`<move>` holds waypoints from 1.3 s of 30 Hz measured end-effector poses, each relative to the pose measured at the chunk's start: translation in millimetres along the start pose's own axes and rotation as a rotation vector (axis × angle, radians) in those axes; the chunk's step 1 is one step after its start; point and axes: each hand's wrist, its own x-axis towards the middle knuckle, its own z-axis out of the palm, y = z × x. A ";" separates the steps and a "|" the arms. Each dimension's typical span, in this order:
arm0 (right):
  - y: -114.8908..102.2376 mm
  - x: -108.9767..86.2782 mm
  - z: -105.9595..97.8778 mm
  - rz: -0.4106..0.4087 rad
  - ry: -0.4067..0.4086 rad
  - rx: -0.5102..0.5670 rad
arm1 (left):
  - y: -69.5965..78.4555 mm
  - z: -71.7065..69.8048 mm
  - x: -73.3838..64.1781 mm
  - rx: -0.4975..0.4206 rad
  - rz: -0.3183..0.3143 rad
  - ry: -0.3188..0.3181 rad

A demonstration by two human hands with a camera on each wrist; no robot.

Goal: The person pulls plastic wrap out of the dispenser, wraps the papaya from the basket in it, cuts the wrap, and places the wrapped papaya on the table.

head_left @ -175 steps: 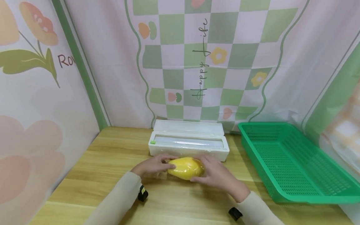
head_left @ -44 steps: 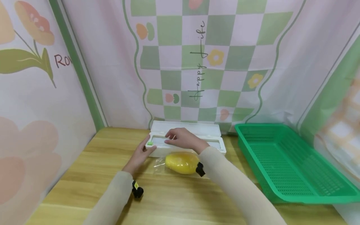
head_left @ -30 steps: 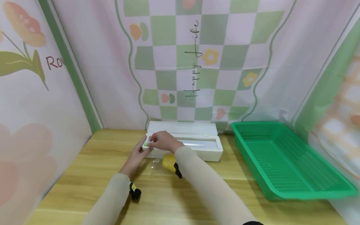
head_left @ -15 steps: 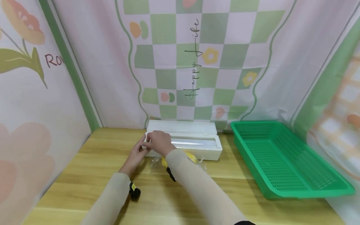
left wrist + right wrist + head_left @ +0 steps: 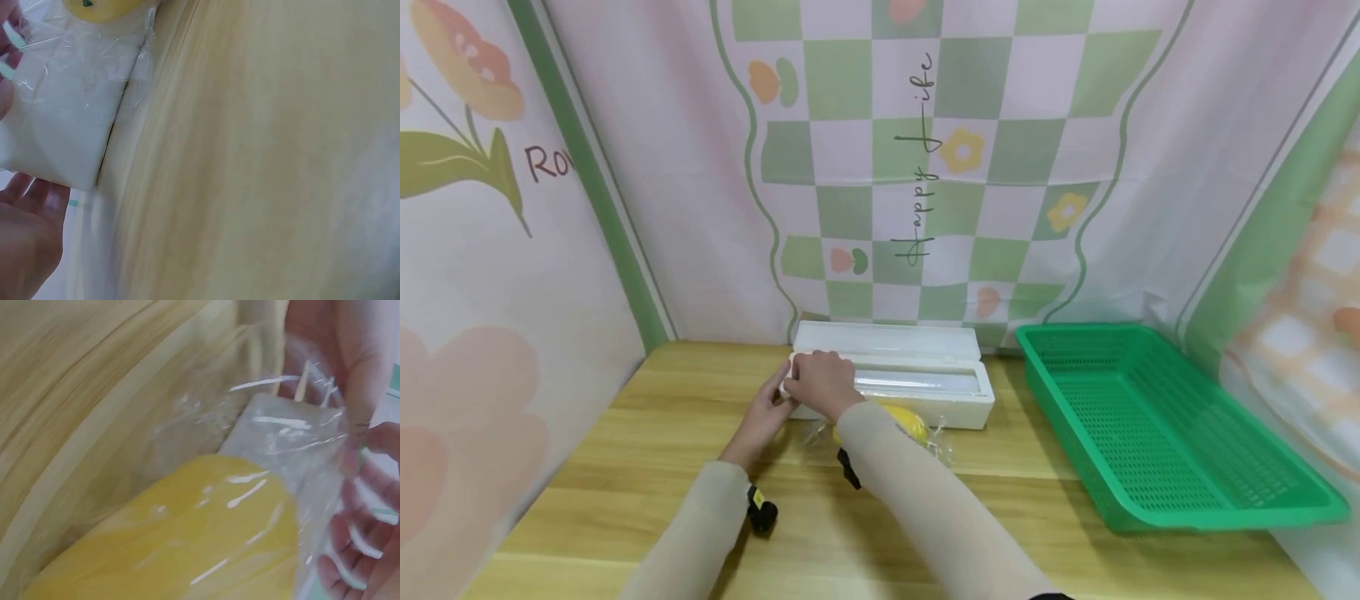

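A white cling film dispenser box (image 5: 951, 410) lies across the table with its lid (image 5: 887, 340) raised and a roll of film (image 5: 917, 381) inside. At its left end, my left hand (image 5: 762, 423) grips the box, thumb in front and fingers round the end. My right hand (image 5: 823, 382) reaches over to the same corner with curled fingers. It pinches the small green slider (image 5: 362, 456), hidden in the head view. A yellow fruit (image 5: 206, 531) under clear film (image 5: 194, 419) lies in front of the box, partly covered by the right forearm in the head view.
A green perforated basket (image 5: 1157, 433) stands at the right of the wooden table (image 5: 647, 467). Patterned curtains (image 5: 1030, 150) hang behind and at both sides, close behind the box.
Both hands have left the fruit. The left hand has moved to the box's left end; the right hand has crossed left over the film to the slider. Hardly any movement in the last half second.
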 end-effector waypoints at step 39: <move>33.3 -11.5 -26.2 -0.010 -0.125 0.203 | 1.7 1.1 -0.2 -0.011 0.020 0.011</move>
